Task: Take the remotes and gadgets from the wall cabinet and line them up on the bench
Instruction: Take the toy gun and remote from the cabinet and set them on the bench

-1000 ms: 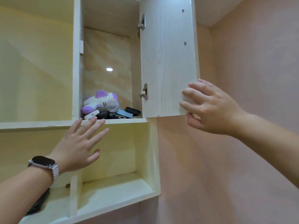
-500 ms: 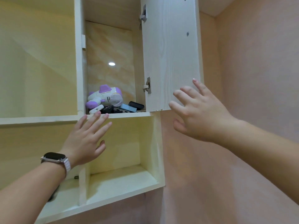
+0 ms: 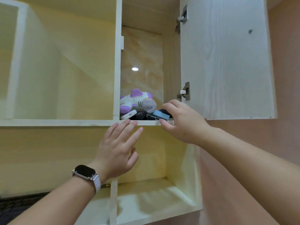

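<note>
Our right hand (image 3: pixel 183 123) curls over the blue gadget (image 3: pixel 159 114), perhaps gripping it; our left hand (image 3: pixel 118 148) hovers spread just below.

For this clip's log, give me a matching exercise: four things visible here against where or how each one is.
1. white-and-purple plastic toy gadget
2. light blue flat rectangular device
3. pale wood-grain cabinet door
4. black-faced smartwatch with white band

A. on the wrist of the left hand
B. swung open, right side
C. sits above the other gadgets
D. beside the right hand

Pairs: 1-C, 2-D, 3-B, 4-A.
</note>
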### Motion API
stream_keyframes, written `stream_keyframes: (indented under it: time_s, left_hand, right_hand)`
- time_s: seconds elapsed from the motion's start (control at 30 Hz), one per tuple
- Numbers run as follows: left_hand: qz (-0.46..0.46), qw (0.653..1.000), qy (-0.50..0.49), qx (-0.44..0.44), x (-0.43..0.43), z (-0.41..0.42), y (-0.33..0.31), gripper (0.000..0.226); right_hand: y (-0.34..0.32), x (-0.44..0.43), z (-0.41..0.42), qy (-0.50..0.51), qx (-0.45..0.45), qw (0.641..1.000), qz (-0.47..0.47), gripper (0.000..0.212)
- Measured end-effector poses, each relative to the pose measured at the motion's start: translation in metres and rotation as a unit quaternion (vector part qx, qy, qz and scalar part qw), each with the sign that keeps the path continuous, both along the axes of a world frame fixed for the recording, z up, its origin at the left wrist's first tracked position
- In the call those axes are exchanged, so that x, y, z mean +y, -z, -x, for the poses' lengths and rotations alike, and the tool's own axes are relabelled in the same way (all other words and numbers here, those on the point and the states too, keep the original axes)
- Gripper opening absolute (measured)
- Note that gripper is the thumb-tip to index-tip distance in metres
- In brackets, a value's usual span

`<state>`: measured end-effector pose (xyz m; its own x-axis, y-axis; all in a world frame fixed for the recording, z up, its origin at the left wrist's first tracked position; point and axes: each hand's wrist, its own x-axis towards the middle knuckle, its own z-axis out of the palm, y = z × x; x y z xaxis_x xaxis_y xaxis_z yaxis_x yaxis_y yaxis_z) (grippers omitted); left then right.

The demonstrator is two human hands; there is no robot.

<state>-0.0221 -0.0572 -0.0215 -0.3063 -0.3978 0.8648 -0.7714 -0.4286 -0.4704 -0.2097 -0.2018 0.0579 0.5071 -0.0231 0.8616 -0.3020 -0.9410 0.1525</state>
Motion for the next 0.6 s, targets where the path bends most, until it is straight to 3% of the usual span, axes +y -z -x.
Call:
stream_keyframes:
  time_s: [0.4, 0.6]
  left_hand:
    - [0.061, 0.998, 0.008, -0.016, 0.0, 0.008, -0.034, 0.048]
    - [0.003, 0.998, -0.063, -0.002, 0.002, 0.016, -0.084, 0.037]
  right_hand:
    - [-0.048, -0.012, -0.086, -0.044, -0.051, 0.975, -0.213, 0.052]
    - [-0.064, -0.014, -0.097, -0.039, 0.007, 0.955, -0.294, 0.051]
